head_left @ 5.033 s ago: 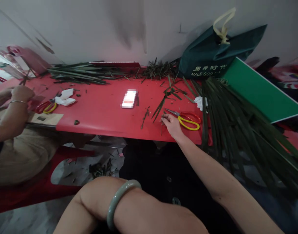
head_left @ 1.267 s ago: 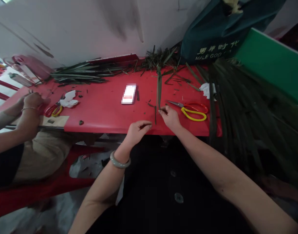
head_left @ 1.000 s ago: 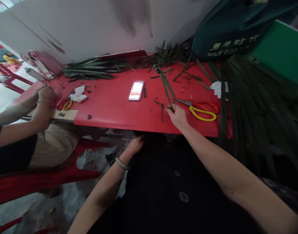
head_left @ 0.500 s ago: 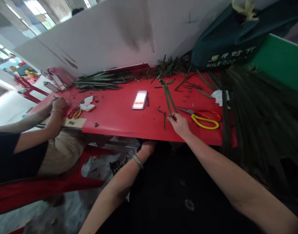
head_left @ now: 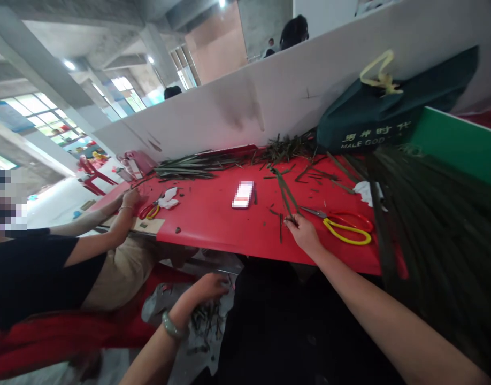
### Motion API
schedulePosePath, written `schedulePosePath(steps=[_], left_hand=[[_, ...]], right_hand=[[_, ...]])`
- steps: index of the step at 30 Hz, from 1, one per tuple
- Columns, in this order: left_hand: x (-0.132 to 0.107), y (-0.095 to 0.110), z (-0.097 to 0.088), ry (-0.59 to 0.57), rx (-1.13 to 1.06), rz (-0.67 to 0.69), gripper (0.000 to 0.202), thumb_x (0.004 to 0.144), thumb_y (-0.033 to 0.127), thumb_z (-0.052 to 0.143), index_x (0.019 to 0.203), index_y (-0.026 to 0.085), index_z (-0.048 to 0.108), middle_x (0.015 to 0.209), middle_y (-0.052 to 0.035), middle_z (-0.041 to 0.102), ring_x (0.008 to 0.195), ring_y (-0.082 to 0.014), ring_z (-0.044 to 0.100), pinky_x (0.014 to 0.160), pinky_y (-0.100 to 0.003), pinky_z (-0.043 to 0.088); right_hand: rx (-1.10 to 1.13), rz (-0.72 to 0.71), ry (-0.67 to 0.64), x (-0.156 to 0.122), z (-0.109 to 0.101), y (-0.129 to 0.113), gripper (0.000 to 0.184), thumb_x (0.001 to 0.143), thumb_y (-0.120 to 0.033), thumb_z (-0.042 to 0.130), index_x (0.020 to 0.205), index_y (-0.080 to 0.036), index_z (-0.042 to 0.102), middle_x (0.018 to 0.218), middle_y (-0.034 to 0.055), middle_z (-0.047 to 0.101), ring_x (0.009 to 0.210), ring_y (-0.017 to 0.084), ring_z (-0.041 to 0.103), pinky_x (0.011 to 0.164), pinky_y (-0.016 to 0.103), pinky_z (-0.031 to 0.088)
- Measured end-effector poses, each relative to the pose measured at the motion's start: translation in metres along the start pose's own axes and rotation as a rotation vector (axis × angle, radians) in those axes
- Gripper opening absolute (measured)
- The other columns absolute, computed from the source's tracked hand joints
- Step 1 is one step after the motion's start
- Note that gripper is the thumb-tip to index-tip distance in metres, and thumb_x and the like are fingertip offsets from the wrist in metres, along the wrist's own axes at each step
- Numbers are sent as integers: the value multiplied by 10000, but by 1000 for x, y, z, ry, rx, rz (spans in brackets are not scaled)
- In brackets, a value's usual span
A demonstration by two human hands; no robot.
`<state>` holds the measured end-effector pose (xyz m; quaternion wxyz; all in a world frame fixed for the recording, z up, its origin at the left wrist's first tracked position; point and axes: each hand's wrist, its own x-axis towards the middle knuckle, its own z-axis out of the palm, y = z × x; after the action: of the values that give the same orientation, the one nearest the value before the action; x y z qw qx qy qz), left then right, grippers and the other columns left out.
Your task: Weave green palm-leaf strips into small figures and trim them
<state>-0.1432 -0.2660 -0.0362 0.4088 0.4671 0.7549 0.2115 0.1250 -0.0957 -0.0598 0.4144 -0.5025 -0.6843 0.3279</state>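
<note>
One leaf strip: lay right of centre; far end looked knotted, tails unfinished.
Right hand: pinched the tails.
Left hand: hung slack, nothing seen held.
Long leaves: seemed unworked.

Near the front edge of the red tabletop, the right hand pinches a folded leaf strip that reaches toward the back edge. Scissors with one red and one yellow handle lie just beside that hand, rightward. The left hand, fingers loosely spread and slightly blurred, hangs off the front edge above floor scraps. A phone lies mid-tabletop. Along the back edge stretch long leaves, then a tangle of cuttings, then a dark green bag. Broad leaves cover the right end. A co-worker's hands are near the left end.
</note>
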Motion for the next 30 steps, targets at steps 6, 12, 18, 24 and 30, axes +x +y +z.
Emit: schedulePosePath(steps=[6,12,18,24,30], left_hand=[[54,114,15,-9,-310,446,193,677,317,552,645,142,628,569,-17,589,553,-114,525,579,-233,403],[113,198,65,-13,-619,578,230,657,345,580,682,124,640,632,-30,607,605,-111,527,602,-233,398],[140,231,83,39,-873,486,181,601,280,631,695,127,656,618,-16,604,561,-90,512,561,-218,383],[167,254,73,-10,-1012,513,170,617,293,617,704,148,623,636,4,597,556,-77,522,569,-214,393],[190,271,61,-131,-1212,446,239,545,298,685,700,142,590,588,14,575,541,-82,537,532,-203,375]], right_hand=[[54,-4,-9,13,-5,-8,197,719,-357,483,763,-184,565,703,42,632,653,180,577,603,277,423],[145,-74,-44,41,-18,-13,194,720,-349,464,730,-175,548,621,15,586,575,155,518,551,255,405],[139,-80,-8,67,-22,-13,176,687,-308,440,686,-179,560,611,14,586,582,156,515,547,247,394],[265,17,-64,81,-15,-6,168,677,-302,466,690,-169,568,599,10,578,565,143,501,546,251,394],[518,190,-139,85,-9,6,174,666,-316,515,719,-162,576,547,-17,544,490,122,480,499,247,388]])
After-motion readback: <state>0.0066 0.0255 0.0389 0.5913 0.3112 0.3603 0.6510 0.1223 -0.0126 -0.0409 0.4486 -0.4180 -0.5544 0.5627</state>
